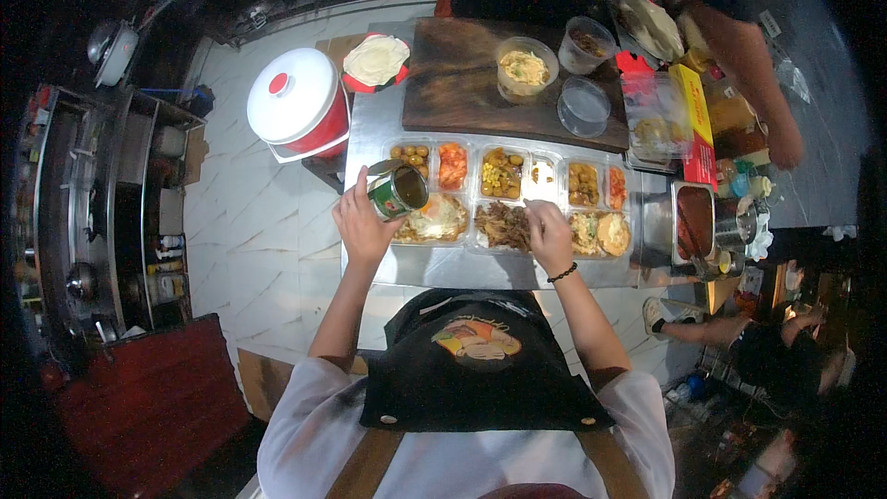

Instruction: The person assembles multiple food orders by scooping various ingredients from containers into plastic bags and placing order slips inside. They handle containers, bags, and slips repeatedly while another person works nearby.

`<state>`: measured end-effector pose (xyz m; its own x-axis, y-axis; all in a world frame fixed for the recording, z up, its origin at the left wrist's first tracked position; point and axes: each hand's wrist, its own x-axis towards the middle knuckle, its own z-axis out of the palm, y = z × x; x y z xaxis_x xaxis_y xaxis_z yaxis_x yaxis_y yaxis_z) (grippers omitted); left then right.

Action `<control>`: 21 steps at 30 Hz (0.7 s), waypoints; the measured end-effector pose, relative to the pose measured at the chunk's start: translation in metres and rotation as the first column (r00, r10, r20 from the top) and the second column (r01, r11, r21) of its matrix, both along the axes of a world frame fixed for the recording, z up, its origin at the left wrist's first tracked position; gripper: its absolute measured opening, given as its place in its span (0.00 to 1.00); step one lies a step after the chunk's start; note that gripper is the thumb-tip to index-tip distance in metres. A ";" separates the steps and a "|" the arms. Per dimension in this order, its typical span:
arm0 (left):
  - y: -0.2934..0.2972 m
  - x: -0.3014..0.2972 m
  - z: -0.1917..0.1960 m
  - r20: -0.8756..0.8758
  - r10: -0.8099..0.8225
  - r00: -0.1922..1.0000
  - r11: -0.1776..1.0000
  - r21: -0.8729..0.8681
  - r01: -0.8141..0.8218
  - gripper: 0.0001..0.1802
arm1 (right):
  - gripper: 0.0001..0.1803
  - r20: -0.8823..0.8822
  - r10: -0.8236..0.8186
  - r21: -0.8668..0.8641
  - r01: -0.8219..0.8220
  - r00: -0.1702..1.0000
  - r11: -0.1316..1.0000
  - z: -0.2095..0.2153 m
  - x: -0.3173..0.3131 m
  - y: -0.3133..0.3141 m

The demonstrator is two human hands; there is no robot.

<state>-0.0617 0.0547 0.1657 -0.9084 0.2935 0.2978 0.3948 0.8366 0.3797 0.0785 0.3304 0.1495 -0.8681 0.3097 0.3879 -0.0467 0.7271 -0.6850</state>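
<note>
Gripping with the left hand (356, 217) an open green can (383, 199), wrapped firmly by the fingers and tilted toward the right, above the left tray (433, 168). Reaching with the right hand (552, 236) over the middle tray (539, 190), bunched with fingertips close together near the small upper-right compartment; impossible to tell whether pinching anything. Wearing a dark beaded bracelet (561, 273) on the right wrist and a black apron (480, 397) over a white shirt (305, 434). Visible in the left tray: brown round pieces (411, 159) and red pieces (452, 166) along the top, a fried egg (442, 214) below. In the middle tray: brown chunks with yellow kernels (502, 173), a few small bits (541, 172) in the small compartment, dark shredded food (502, 226) below. In the right tray (604, 187), a pale orange round piece (613, 233) at lower right. All side by side on a metal table (610, 270). Beyond, on a dark wooden board (462, 74), two clear tubs (523, 95) of food. At upper left, a red container (319, 125) under a white lid (291, 97), near a stack of pale flat rounds (376, 62). To the right, a metal pan (693, 186) of red sauce (695, 222). At upper right, another person's bare forearm (774, 102).
</note>
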 end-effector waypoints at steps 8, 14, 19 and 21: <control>0.025 0.021 0.020 0.171 -0.045 0.984 0.998 0.053 0.037 0.60 | 0.09 -0.169 -0.003 -0.033 -0.003 0.986 0.999 0.042 0.015 -0.010; 0.102 0.071 0.046 0.178 -0.528 0.830 0.843 0.227 0.488 0.63 | 0.10 -0.016 -0.013 -0.461 0.004 1.000 0.887 0.106 0.063 -0.003; 0.195 0.130 0.074 0.143 -0.758 0.636 0.648 0.276 0.710 0.61 | 0.54 0.072 -0.213 -0.384 0.224 0.975 0.896 0.114 0.109 0.028; 0.230 0.154 0.103 0.110 -0.843 0.527 0.537 0.242 0.808 0.58 | 0.53 0.128 -0.314 -0.480 0.336 0.941 0.810 0.121 0.149 0.050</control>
